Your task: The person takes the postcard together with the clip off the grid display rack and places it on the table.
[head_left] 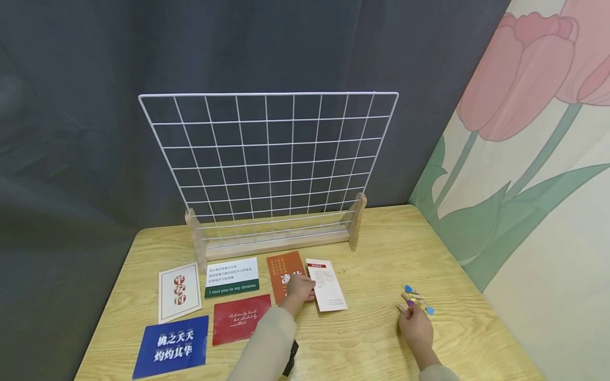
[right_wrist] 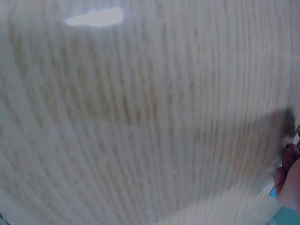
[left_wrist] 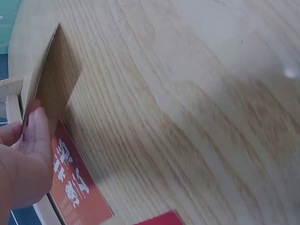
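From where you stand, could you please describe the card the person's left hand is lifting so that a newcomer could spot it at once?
Start at the white wire grid panel standing in its wooden base at the back of the wooden table. In front of its right half lies a row of cards; the white card is the rightmost, its edge held by the left hand. Unlike the orange card beside it, it is pale, with a small red header.
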The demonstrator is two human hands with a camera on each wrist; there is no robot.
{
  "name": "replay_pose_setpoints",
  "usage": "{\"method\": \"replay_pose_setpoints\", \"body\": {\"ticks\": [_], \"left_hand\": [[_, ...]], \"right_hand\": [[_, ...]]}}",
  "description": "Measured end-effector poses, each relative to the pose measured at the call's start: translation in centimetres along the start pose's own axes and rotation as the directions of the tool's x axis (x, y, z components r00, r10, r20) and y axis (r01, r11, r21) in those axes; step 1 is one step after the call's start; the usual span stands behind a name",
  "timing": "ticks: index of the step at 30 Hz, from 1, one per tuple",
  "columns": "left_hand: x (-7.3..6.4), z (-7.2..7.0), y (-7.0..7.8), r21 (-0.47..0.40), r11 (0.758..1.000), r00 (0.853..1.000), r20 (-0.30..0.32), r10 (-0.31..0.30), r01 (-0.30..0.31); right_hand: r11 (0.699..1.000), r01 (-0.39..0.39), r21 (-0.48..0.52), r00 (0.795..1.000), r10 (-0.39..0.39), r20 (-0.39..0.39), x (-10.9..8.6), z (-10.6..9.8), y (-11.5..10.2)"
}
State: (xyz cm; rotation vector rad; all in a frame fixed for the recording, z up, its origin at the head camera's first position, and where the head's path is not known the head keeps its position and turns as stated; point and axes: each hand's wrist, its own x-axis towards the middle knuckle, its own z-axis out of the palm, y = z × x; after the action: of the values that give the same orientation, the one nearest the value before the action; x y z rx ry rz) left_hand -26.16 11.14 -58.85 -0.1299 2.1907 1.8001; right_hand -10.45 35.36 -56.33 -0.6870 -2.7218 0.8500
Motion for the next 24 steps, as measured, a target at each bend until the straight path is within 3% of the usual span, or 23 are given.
{"method": "replay_pose_setpoints", "body": {"ticks": [3,5,6,7,8,9,11,12,14,15,16,18,19,24], "left_hand": [[2.5,1.0,-3.1,-0.059,0.998,1.0,0.022,0.012,-0.011],[2.5,1.1,-3.2,-0.082,0.997,1.0,0.019,-0.014,0.015],[2.4,1.1,-3.0,-0.084,0.996,1.0,0.016,-0.024,0.025],[1.7,0.9,-2.1,-0.061,0.996,0.998,0.01,-0.069,0.07],[0.6,0.6,-0.9,-0.042,0.996,0.997,0.003,-0.075,0.075],[0.7,0.5,-1.4,-0.056,0.998,1.0,0.012,-0.02,0.02],[-0.1,0.1,-0.5,-0.049,0.999,0.999,0.031,-0.015,0.017],[0.5,0.1,-1.3,-0.074,0.997,0.999,0.052,0.009,-0.005],[-0.5,-0.3,-0.3,-0.094,0.995,0.997,0.075,0.023,-0.015],[-0.6,-0.3,0.0,-0.111,0.994,0.996,0.09,0.001,0.009],[-1.8,-0.7,1.6,-0.097,0.993,0.994,0.09,-0.055,0.064],[-2.8,-1.0,2.7,-0.116,0.991,0.992,0.11,-0.061,0.074],[-3.6,-1.2,3.8,-0.093,0.99,0.989,0.112,-0.098,0.108],[-3.9,-1.7,4.0,-0.08,0.991,0.987,0.126,-0.095,0.106]], "right_hand": [[1.0,-0.005,0.006,1.0,0.005,0.006,0.0,-0.1,0.3],[1.0,-0.009,0.005,1.0,0.009,0.005,0.0,-0.1,0.4],[1.0,-0.01,0.004,1.0,0.01,0.007,0.0,-0.2,0.5],[1.0,-0.01,0.002,1.0,0.01,0.008,0.0,-0.2,0.5],[1.0,-0.012,-0.003,1.0,0.012,0.008,0.0,-0.3,0.6],[1.0,-0.014,-0.008,1.0,0.014,0.008,-0.1,-0.3,0.6],[1.0,-0.019,-0.02,1.0,0.019,0.006,-0.1,-0.4,0.6],[0.999,-0.023,-0.031,1.0,0.023,0.002,-0.1,-0.5,0.6],[0.998,-0.033,-0.049,0.999,0.033,0.001,-0.2,-0.6,0.6],[0.998,-0.038,-0.057,0.999,0.038,0.0,-0.2,-0.6,0.7],[0.997,-0.042,-0.063,0.999,0.042,0.001,-0.2,-0.5,0.9],[0.996,-0.055,-0.075,0.998,0.056,0.002,-0.2,-0.4,1.2],[0.995,-0.061,-0.075,0.998,0.062,0.005,-0.2,-0.4,1.3],[0.993,-0.086,-0.082,0.996,0.087,0.006,-0.6,-0.6,1.4]]}}
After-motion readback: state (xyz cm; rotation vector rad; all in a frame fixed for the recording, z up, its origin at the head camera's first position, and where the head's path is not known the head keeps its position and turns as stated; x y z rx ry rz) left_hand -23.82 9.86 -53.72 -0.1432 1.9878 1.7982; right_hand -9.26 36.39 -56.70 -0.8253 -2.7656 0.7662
